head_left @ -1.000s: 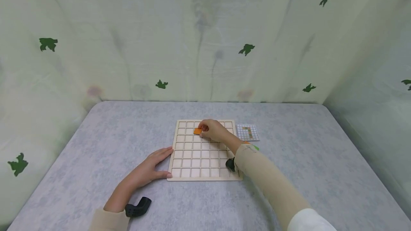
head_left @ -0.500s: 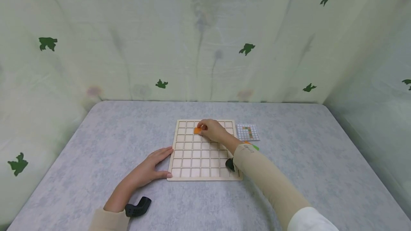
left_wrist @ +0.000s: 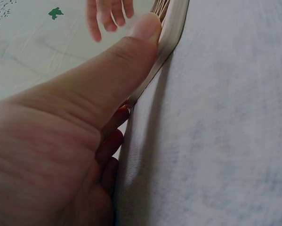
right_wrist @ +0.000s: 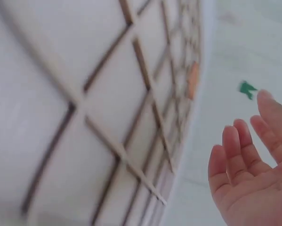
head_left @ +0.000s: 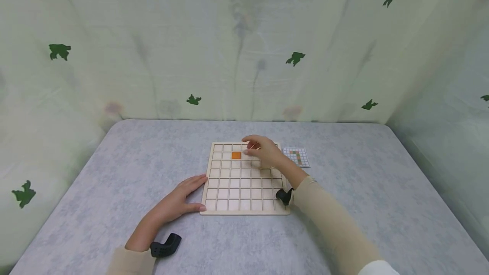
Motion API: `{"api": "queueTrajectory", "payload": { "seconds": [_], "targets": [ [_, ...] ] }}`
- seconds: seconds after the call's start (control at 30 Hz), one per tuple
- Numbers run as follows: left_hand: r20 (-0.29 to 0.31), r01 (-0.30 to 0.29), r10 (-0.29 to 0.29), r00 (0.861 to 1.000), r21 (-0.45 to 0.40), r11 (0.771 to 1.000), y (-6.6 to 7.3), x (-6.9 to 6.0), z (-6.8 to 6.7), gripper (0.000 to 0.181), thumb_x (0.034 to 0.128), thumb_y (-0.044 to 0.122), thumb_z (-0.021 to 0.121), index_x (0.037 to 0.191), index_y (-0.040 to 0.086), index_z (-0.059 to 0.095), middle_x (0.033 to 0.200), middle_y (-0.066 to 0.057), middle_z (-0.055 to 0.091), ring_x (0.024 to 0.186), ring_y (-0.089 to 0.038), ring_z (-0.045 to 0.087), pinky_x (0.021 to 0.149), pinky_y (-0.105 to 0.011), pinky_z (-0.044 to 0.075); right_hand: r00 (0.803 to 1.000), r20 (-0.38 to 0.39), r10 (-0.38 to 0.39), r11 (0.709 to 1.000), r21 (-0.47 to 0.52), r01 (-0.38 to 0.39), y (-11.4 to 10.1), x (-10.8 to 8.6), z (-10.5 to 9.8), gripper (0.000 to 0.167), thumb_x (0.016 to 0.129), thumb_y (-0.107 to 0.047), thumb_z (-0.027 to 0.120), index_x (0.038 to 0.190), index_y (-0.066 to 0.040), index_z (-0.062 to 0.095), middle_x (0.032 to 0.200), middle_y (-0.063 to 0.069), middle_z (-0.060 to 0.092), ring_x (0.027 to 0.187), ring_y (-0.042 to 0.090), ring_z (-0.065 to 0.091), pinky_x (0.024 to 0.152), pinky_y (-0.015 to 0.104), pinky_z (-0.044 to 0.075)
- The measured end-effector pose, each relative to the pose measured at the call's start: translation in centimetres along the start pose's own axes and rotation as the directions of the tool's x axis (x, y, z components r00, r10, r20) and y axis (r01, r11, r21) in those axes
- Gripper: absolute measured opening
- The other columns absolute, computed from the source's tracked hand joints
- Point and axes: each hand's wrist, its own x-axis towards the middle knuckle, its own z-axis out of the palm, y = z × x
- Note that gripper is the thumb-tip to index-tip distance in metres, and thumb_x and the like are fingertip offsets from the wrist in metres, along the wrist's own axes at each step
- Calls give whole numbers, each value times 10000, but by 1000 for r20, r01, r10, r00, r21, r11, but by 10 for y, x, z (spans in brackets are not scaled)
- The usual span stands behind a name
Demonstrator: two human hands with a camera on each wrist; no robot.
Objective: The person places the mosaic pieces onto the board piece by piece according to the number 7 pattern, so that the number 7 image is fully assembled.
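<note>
A pale wooden grid board (head_left: 244, 183) lies flat on the table. One orange square tile (head_left: 236, 155) sits in a cell of its second row from the far edge, and it shows as a small orange patch (right_wrist: 192, 81) in the right wrist view. My right hand (head_left: 263, 151) hovers above the board just right of the tile, fingers loosely bent and holding nothing. Along the board's left edge rests my left hand (head_left: 180, 198), thumb and fingers spread and touching the rim. The left wrist view shows that thumb (left_wrist: 126, 59) against the board's edge.
A small printed pattern card (head_left: 296, 157) with coloured squares lies right of the board. The grey table (head_left: 95, 194) reaches to a leaf-patterned cloth backdrop (head_left: 214, 54). Black wrist devices (head_left: 166, 245) are worn on both arms.
My right hand has let go of the orange tile, lifted and drawn back to the right. The tile stays in its cell. My left hand keeps its place.
</note>
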Motion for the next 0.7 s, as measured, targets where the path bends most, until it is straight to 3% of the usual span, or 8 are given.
{"api": "queueTrajectory", "payload": {
  "seconds": [0.17, 0.4, 0.7],
  "targets": [
    [-4, 16, -16, 1000, 2, 1000, 1, 0, 1, 869, 710, 443, 699, 1402, 78, 323, 1440, -104, 273, 1309, -338, 187, 1011, -530, 198, 999, -42, -34, 999, 41, 36, 2, -27, -27, 417, 862, -217, 618, 1263, -157, 519, 1079, 117, 548, 927, 182, 525, 766, 335, 465],
    [-4, 2, -2, 1000, 9, 1000, 0, 0, 1, 853, 724, 446, 683, 1401, 71, 323, 1436, -119, 276, 1303, -361, 190, 1002, -549, 197, 991, -125, -39, 999, -24, 36, 22, -72, -59, 419, 859, -190, 627, 1252, -95, 520, 1095, 139, 551, 943, 205, 518, 835, 378, 437],
    [-9, -13, 13, 1000, 21, 1000, 0, -1, 1, 848, 723, 438, 685, 1394, 58, 334, 1429, -126, 289, 1297, -361, 204, 1001, -541, 209, 986, -163, 24, 996, -85, -38, 61, -120, -70, 443, 848, -174, 642, 1256, -62, 512, 1086, 120, 556, 944, 233, 523, 816, 397, 442]
  ]
}}
